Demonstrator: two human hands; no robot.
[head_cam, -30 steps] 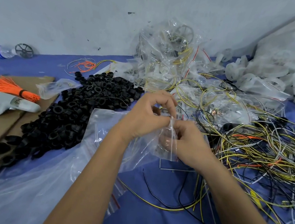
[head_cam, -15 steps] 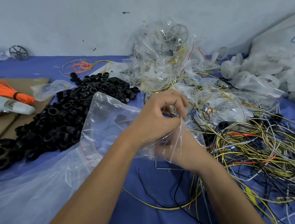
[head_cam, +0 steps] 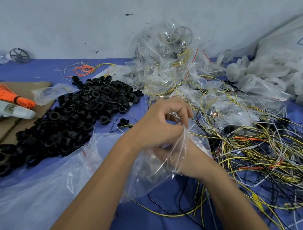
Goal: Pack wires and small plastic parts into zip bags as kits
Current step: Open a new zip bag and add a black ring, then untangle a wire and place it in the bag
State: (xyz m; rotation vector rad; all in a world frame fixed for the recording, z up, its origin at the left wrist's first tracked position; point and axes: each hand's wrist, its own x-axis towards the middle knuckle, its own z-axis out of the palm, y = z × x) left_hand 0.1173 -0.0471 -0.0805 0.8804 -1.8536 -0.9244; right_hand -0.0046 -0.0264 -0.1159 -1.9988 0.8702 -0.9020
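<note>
head view: left hand (head_cam: 157, 126) pinches the zip bag (head_cam: 159, 168) mouth, fingers curled; right hand (head_cam: 188, 162) sits behind the plastic, grip unclear.

The left hand (head_cam: 157, 126) has crossed over the right hand (head_cam: 185, 160), which has slid inside the zip bag (head_cam: 159, 172); the bag's mouth now gapes

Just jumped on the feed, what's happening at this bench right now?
A person is working a small clear zip bag with both bare hands. The left hand pinches the bag's top edge, and the right hand holds the bag from behind, seen partly through the plastic. What is inside the bag cannot be made out. A pile of black plastic rings lies to the left, a tangle of yellow, black and white wires to the right, and filled bags are heaped behind.
</note>
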